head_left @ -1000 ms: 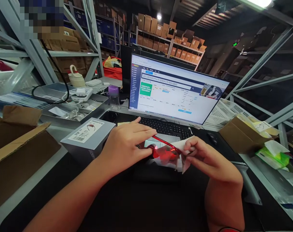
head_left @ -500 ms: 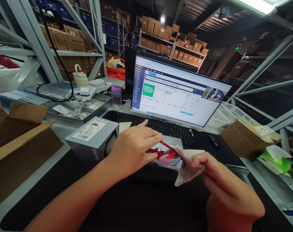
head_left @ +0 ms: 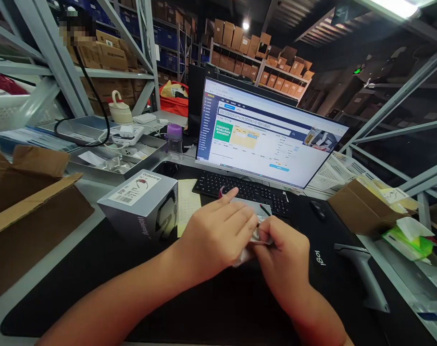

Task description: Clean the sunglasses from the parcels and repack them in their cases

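Both my hands meet over the desk in front of the keyboard. My left hand (head_left: 218, 230) curves over a pair of red glasses, mostly covered; a rounded purplish-red part (head_left: 224, 191) shows beyond its thumb, and a thin dark-red piece (head_left: 265, 210) sticks out past the fingers. My right hand (head_left: 286, 250) is closed on a whitish cleaning cloth (head_left: 244, 257) bunched against the left fingers. Behind the hands is a light-coloured open box (head_left: 261, 205), largely hidden. Left of them stands a grey product box (head_left: 135, 204) with a white label.
A monitor (head_left: 261, 139) stands behind a black keyboard (head_left: 211, 185). Yellow paper (head_left: 188, 204) lies beside the grey box. At right are a mouse (head_left: 318, 210), a barcode scanner (head_left: 366, 274) and a carton (head_left: 362, 206). An open cardboard box (head_left: 34, 221) is at left.
My right hand has moved left with the cloth, up against my left hand. The red glasses are now mostly covered, and the scanner has come into fuller view.
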{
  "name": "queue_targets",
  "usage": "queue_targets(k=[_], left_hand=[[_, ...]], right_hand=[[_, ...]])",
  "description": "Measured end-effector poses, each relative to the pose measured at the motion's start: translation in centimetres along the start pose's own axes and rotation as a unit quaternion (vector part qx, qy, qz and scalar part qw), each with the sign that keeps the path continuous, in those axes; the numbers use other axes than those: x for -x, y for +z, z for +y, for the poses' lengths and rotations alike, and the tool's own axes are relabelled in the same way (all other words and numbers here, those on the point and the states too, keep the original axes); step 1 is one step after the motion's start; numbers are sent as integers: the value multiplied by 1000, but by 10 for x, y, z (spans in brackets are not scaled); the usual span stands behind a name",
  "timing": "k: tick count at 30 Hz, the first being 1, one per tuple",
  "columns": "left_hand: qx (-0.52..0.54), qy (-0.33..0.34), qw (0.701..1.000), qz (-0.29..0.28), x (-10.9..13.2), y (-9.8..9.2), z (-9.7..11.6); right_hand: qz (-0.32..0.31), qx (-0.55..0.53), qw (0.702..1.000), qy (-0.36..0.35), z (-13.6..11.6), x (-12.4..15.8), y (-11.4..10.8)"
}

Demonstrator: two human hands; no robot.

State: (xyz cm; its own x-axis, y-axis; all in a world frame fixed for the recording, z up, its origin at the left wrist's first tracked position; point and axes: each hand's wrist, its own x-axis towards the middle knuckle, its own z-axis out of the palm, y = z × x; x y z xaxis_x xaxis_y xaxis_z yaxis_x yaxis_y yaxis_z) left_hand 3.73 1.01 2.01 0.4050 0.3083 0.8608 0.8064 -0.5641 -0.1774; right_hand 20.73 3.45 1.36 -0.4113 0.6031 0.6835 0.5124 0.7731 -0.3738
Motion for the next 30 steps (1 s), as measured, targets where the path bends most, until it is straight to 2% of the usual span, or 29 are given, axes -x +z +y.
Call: queue_targets(k=[2,3,5,7,9,11,15,17,19,22,24,27,30], left_hand=[[-2,2,1000,3,1,1,-2],[12,-7,1000,-3,1,1,-5],[69,-42,996,-25,2,-1,-10],[134,-86,986,-47,2,-4,-14],[168,-115,977,-57,2,-5,-15],[171,-127,976,-55,4,-2,-14],[162,-110,979,-51,8,7,-13],[159,-93,982,-51,9,7,-15],[162,-97,981,-55,7,2,-18],[173,-135,974,-57,1,-8,-23],[177,-143,972,-56,-1,-12,-24],[166,-126,976,-55,0,-9,-23],[133,-94,985,-60,2,0,-16]], right_hand=[[3,-5,1000,5,0,-4,2],[-22,-24,999,15,5,-6,-2],[-132,-102,986,29,20,-13,-16],[-256,-195,947,18,39,-19,-34],[-315,-243,917,-6,51,-22,-45],[-292,-238,926,1,50,-21,-43],[-123,-116,984,54,23,-13,-14],[-85,-64,993,46,16,-13,-4],[-138,-103,985,28,22,-17,-7],[-284,-225,932,-16,45,-24,-25],[-322,-250,912,-40,56,-25,-36],[-267,-223,938,-8,50,-20,-36],[-191,-170,966,23,30,-14,-20]])
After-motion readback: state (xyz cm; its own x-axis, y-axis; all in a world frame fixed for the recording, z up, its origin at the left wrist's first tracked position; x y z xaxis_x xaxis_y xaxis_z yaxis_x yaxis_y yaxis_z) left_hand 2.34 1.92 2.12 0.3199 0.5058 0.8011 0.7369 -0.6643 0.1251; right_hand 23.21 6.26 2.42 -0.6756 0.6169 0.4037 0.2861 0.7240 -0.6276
